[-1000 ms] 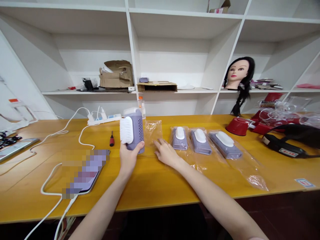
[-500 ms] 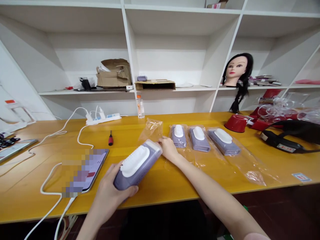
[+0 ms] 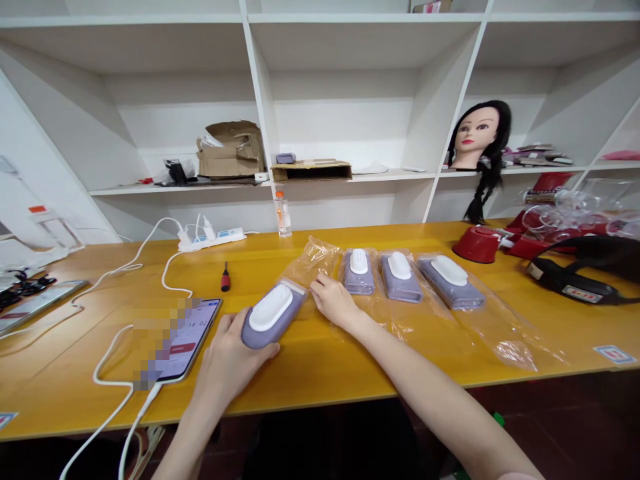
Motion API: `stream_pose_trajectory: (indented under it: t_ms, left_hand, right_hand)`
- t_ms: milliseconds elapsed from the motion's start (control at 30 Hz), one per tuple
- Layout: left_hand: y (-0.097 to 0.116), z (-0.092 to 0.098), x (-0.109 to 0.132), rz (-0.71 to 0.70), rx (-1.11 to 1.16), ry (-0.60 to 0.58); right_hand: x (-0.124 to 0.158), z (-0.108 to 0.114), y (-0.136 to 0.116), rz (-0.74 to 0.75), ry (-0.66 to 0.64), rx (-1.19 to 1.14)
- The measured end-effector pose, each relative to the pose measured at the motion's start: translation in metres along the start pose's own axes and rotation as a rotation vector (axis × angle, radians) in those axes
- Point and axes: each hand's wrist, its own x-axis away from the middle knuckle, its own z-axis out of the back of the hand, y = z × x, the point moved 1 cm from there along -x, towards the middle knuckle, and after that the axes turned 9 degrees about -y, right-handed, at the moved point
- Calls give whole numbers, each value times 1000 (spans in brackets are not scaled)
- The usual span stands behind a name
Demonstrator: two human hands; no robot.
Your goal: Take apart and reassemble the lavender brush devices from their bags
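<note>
Lilac plastic device [image 3: 271, 315] in left hand [image 3: 230, 363]

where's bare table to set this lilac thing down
Bare table lies between the screwdriver and the bottle, ahead of the lilac device in your left hand. More sits left of the white cable. Crowded: right of your right hand, with bagged units and plastic wrap.

left hand [image 3: 233, 360] and right hand [image 3: 333, 301] were recorded as bare and slender; left forearm [image 3: 193, 440] and right forearm [image 3: 425, 380] were seen uncovered as far as the lower frame edge.
</note>
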Motion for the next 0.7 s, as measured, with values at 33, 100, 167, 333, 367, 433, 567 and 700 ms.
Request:
stream_pose_trajectory:
  t_ms: [33, 100, 167, 333, 367, 433, 567, 700]
  left_hand:
    - [2, -1, -1, -10, -24, 0]
    - [7, -5, -5, -45, -43, -12]
    - [11, -9, -9, -69, -36, -29]
    - [24, -13, -22, -64, -61, -60]
    - [27, -12, -23, -69, -67, -69]
    - [32, -12, -24, -83, -82, -81]
    - [39, -13, -20, -126, -149, -51]
    - [36, -17, -24, -133, -65, -55]
  right_hand:
    - [1, 1, -2, 10, -4, 10]
    - [2, 2, -6, 36, -4, 29]
    - [3, 2, -9, 72, 11, 44]
    - [3, 1, -5, 76, 105, -23]
    - [3, 1, -3, 73, 136, -49]
    - [3, 2, -2, 65, 193, -79]
    - [3, 4, -5, 52, 284, -74]
    - [5, 2, -7, 156, 338, -53]
